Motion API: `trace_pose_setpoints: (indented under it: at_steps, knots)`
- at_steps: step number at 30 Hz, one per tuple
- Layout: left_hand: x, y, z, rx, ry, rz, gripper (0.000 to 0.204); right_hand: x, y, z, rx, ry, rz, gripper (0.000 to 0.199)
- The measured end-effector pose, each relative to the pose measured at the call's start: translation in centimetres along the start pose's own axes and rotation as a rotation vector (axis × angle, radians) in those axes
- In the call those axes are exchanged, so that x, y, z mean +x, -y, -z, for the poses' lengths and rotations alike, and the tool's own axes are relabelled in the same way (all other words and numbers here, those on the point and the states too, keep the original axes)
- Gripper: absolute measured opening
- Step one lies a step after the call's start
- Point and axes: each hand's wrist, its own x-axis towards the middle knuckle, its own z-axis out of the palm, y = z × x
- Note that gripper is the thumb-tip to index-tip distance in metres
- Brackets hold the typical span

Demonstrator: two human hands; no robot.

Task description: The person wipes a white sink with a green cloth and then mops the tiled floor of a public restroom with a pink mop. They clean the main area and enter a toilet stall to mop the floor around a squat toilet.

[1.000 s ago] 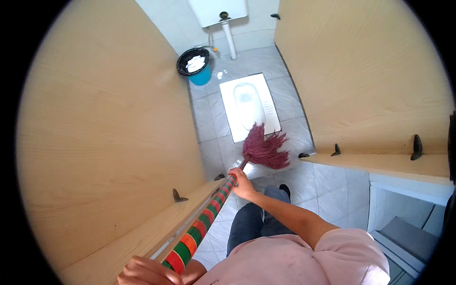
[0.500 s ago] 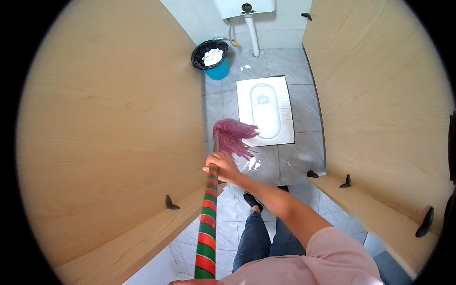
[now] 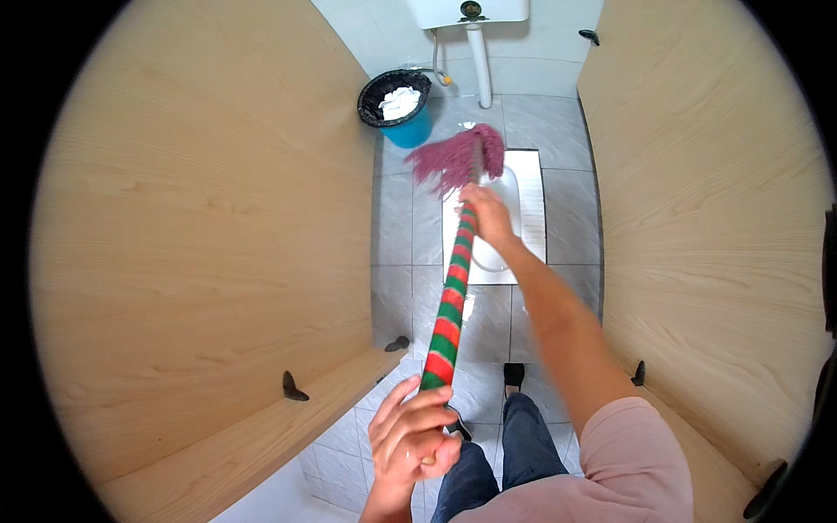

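Mop head (image 3: 452, 155): spread over the far left corner of the floor toilet (image 3: 533, 222) and the tiles (image 3: 397, 227) beside it.
Striped stick (image 3: 452, 301): wrapped by the right hand (image 3: 487, 213), near the mop head; touched at the top by the left hand (image 3: 410, 433), whose grip can't be told.
Wiping: seemingly begun; how much is left can't be told.

The mop (image 3: 458, 266) and right hand (image 3: 488, 215) partly hide the squat toilet (image 3: 530, 231); the top edge crops the cistern (image 3: 504, 10).
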Motion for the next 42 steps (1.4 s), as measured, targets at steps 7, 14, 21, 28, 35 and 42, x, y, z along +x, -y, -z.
trace_pose_setpoints:
  at_steps: [7,14,21,28,35,42]
  knots:
    - [-2.5,0.8,1.1,-0.220,-0.098,-0.017,0.022,-7.3,1.2,5.1,-0.244,-0.239,-0.119,0.025]
    - [-8.1,-2.7,8.3,-0.809,-0.290,0.144,0.020,-20.4,10.7,7.9,-0.306,-0.217,-0.276,0.032]
    - [-8.7,-8.4,20.9,-0.961,0.124,0.200,0.021,-29.6,23.0,9.1,-0.078,0.003,-0.329,0.030]
    - [-5.0,-12.4,21.7,-1.053,0.102,-0.070,0.029,-28.1,29.3,6.7,0.130,-0.070,-0.424,0.021]
    - [1.1,-13.0,12.8,-1.003,0.465,-0.261,0.035,-19.7,18.9,8.0,0.213,-0.300,-0.285,0.016]
    - [1.8,-6.4,-4.7,-0.383,0.318,-0.037,0.018,-6.9,-3.7,10.4,-0.013,-0.157,-0.029,0.016]
